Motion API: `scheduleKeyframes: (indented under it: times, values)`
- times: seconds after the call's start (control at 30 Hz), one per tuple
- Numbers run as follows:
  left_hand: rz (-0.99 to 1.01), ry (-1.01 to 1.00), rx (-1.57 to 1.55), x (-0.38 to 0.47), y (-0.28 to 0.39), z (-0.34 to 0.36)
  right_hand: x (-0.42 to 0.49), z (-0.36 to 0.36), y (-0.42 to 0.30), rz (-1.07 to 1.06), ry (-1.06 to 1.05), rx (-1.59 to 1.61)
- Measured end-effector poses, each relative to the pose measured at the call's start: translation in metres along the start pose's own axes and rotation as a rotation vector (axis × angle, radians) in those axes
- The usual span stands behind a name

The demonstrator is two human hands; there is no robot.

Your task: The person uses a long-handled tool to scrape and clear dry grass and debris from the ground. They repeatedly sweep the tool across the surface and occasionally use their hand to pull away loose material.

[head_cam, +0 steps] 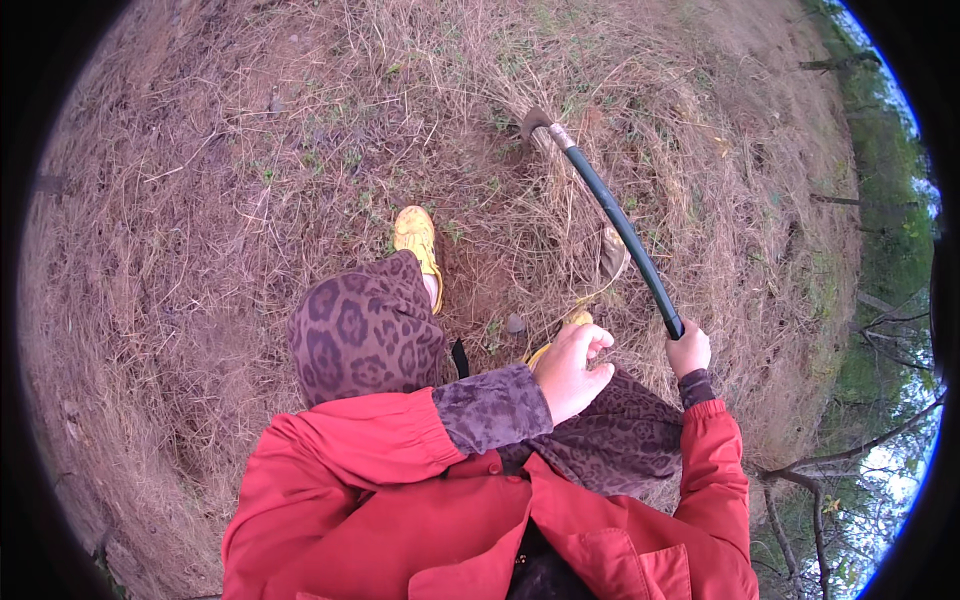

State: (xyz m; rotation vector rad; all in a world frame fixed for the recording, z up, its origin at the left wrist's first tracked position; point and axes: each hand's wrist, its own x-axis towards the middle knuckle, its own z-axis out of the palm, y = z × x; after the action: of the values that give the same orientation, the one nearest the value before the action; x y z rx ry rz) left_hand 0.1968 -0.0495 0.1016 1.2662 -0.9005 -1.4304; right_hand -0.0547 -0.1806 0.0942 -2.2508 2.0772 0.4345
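My right hand [688, 351] grips the lower end of a hoe's dark green handle [626, 229]. The handle slants away up and to the left, looking bowed in this wide view. At its far end, the pale socket [559, 135] carries a brown metal blade [535, 121], down among a tuft of dry grass [551, 161]. Apart from the handle, my left hand [576, 371] hangs before my right thigh. Its fingers are partly curled, thumb and forefinger stand apart, and nothing shows between them.
Dry grass and reddish soil [480, 277] surround my yellow left shoe [416, 236] and partly hidden right shoe [579, 318]. A small grey stone [515, 324] lies between them. Beside the handle is a pale brown object [615, 253], perhaps a stone. Bare branches [817, 465] rise at the right.
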Motion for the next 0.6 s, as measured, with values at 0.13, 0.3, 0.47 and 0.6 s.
scheduleKeyframes:
  times: [0.13,0.3,0.47,0.6]
  values:
    - [-0.182,0.308,-0.158,0.027,-0.018,-0.011,-0.033,-0.011,-0.085,-0.108,-0.209,0.604]
    - [-0.01,0.501,-0.445,0.05,-0.008,-0.043,-0.069,-0.014,-0.169,-0.32,-0.525,1.027]
    - [0.068,0.62,-0.608,0.047,0.016,-0.063,0.017,0.018,-0.159,-0.405,-0.92,1.527]
    - [0.057,0.547,-0.535,0.039,0.032,-0.063,0.128,0.073,-0.133,-0.111,-0.199,0.689]
